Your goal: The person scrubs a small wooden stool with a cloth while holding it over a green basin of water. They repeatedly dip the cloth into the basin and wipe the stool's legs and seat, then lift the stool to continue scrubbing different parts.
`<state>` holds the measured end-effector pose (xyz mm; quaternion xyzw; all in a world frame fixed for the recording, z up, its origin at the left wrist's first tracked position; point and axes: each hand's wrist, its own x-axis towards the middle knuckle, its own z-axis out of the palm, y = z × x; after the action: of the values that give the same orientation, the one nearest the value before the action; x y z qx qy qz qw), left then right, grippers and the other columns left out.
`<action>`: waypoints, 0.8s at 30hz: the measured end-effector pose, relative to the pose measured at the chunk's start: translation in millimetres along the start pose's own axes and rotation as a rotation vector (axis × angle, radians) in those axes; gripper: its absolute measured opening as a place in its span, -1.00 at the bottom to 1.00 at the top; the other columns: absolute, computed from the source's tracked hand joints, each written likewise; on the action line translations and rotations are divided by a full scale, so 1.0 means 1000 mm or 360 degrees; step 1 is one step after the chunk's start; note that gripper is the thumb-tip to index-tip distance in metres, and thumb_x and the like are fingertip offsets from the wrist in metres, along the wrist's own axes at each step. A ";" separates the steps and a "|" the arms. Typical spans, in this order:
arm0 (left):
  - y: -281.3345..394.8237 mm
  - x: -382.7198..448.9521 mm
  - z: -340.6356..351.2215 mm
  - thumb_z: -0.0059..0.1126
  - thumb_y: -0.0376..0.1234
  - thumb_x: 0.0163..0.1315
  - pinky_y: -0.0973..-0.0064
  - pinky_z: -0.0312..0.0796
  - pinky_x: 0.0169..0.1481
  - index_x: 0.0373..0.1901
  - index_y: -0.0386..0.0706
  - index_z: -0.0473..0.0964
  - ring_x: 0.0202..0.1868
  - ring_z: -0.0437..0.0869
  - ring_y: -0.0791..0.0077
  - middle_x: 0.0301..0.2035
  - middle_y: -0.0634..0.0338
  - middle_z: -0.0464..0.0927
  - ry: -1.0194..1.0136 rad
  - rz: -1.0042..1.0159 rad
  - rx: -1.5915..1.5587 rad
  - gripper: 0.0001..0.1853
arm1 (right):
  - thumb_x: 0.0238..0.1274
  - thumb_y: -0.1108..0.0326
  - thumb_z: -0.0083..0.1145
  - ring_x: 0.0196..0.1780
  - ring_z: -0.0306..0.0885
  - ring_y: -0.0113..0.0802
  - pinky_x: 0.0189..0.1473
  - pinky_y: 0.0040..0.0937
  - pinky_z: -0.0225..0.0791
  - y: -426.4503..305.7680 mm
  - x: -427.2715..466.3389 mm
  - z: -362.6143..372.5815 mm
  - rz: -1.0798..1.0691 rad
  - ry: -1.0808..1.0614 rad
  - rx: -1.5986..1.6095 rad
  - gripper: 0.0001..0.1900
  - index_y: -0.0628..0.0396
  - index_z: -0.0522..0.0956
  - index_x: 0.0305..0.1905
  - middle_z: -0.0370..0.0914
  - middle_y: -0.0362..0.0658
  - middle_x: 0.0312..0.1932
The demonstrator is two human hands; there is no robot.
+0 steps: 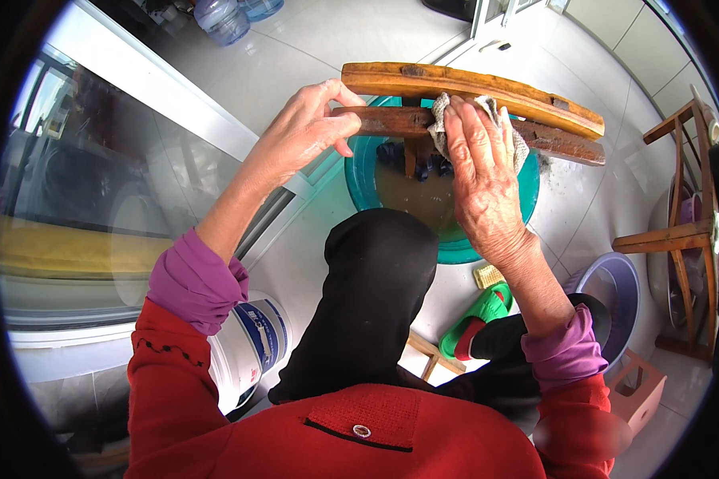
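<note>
A wooden frame is held over a green plastic basin (353, 191). Its lighter, varnished rail (479, 84) lies beyond a darker, worn rail (389, 121), roughly alongside it. My left hand (311, 123) pinches the left end of the darker rail between thumb and fingers. Spread flat, my right hand (482, 161) presses a crumpled, patterned cloth (520, 152) onto the middle of that rail and hides part of it. Murky brown water (416, 197) fills the bottom of the basin, and a wooden upright (410, 158) of the frame reaches down towards it. Dark objects sit near the upright, not clearly identifiable.
A yellow scrubbing brush (488, 276) lies near my green slipper (485, 314). To the right are a purple basin (626, 299), a pink plastic stool (638, 389) and a wooden rack-like frame (674, 236). A white bucket (251, 341) stands left, beside a glass sliding door (174, 149).
</note>
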<state>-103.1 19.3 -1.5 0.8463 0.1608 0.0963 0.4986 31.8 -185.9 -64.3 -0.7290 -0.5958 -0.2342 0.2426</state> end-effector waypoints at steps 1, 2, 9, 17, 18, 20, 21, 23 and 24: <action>0.000 -0.001 0.000 0.00 -0.29 0.23 0.61 0.28 -0.33 -0.09 -0.31 0.49 -0.43 0.61 0.54 -0.32 0.18 0.48 0.0002 0.0001 0.0028 -0.69 | 0.00 0.65 -0.03 0.41 0.20 0.07 0.49 0.19 -0.10 0.000 0.000 0.000 0.0002 -0.0001 -0.0001 -0.30 0.30 0.22 0.38 0.21 0.10 0.37; 0.001 -0.001 0.000 -0.01 -0.29 0.23 0.61 0.28 -0.33 -0.09 -0.32 0.49 -0.44 0.61 0.54 -0.34 0.17 0.48 0.0009 0.0031 0.0053 -0.69 | 0.00 0.65 -0.03 0.42 0.19 0.06 0.49 0.19 -0.10 0.000 0.000 0.000 0.0005 0.0000 -0.0004 -0.30 0.30 0.22 0.38 0.21 0.09 0.37; 0.005 0.000 0.010 -0.03 -0.32 0.23 0.60 0.29 -0.34 -0.09 -0.33 0.49 -0.44 0.64 0.52 -0.45 0.18 0.45 0.0158 0.0152 0.0416 -0.69 | -0.01 0.66 -0.05 0.45 0.14 0.03 0.51 0.13 -0.11 -0.001 0.000 -0.005 0.0015 -0.0049 0.0017 -0.28 0.28 0.21 0.39 0.19 0.08 0.39; 0.010 -0.001 0.004 0.11 -0.25 0.22 0.49 0.33 -0.32 -0.09 -0.26 0.46 -0.46 0.57 0.52 -0.52 0.21 0.48 0.0319 0.0002 0.0842 -0.68 | -0.04 0.62 -0.02 0.50 0.06 -0.01 0.53 0.09 -0.17 -0.002 -0.001 -0.006 0.0029 -0.0094 -0.0007 -0.24 0.29 0.15 0.42 0.13 0.06 0.42; 0.010 -0.001 0.000 0.12 -0.24 0.22 0.49 0.31 -0.34 -0.08 -0.25 0.45 -0.48 0.54 0.52 -0.54 0.21 0.48 0.0255 -0.0033 0.0934 -0.68 | -0.02 0.60 -0.02 0.48 0.09 0.00 0.53 0.10 -0.18 -0.002 -0.001 -0.006 0.0010 -0.0070 -0.0023 -0.25 0.30 0.15 0.41 0.15 0.07 0.40; 0.012 0.002 -0.007 0.13 -0.20 0.23 0.50 0.29 -0.37 -0.06 -0.21 0.42 -0.50 0.47 0.52 -0.57 0.23 0.47 0.0137 -0.0108 0.1136 -0.66 | 0.00 0.58 -0.02 0.46 0.11 0.02 0.53 0.11 -0.18 -0.001 -0.001 -0.006 -0.0006 -0.0056 -0.0017 -0.26 0.31 0.15 0.41 0.16 0.08 0.38; 0.012 0.004 -0.008 0.13 -0.20 0.24 0.49 0.28 -0.37 -0.06 -0.21 0.41 -0.51 0.45 0.52 -0.59 0.23 0.46 0.0090 -0.0101 0.1106 -0.66 | 0.01 0.57 -0.02 0.45 0.13 0.02 0.53 0.11 -0.18 -0.001 -0.002 -0.006 -0.0016 -0.0042 -0.0011 -0.27 0.31 0.15 0.41 0.17 0.09 0.37; 0.015 0.006 -0.009 0.12 -0.20 0.25 0.48 0.26 -0.39 -0.07 -0.20 0.38 -0.52 0.42 0.51 -0.62 0.24 0.44 0.0028 -0.0103 0.1097 -0.67 | 0.05 0.52 -0.02 0.42 0.15 0.04 0.53 0.12 -0.17 0.000 -0.002 -0.006 -0.0032 -0.0005 -0.0003 -0.29 0.31 0.17 0.40 0.18 0.10 0.35; 0.017 0.006 -0.010 0.12 -0.20 0.27 0.50 0.24 -0.41 -0.08 -0.20 0.39 -0.53 0.41 0.53 -0.62 0.25 0.43 -0.0016 -0.0160 0.1043 -0.68 | 0.06 0.51 -0.02 0.43 0.14 0.04 0.53 0.12 -0.16 0.000 -0.002 -0.006 -0.0035 -0.0004 0.0001 -0.30 0.32 0.17 0.40 0.18 0.11 0.34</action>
<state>-97.4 22.2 17.7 0.9532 0.2223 0.0104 0.2048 30.9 -191.2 -60.6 -0.7226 -0.6041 -0.2358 0.2396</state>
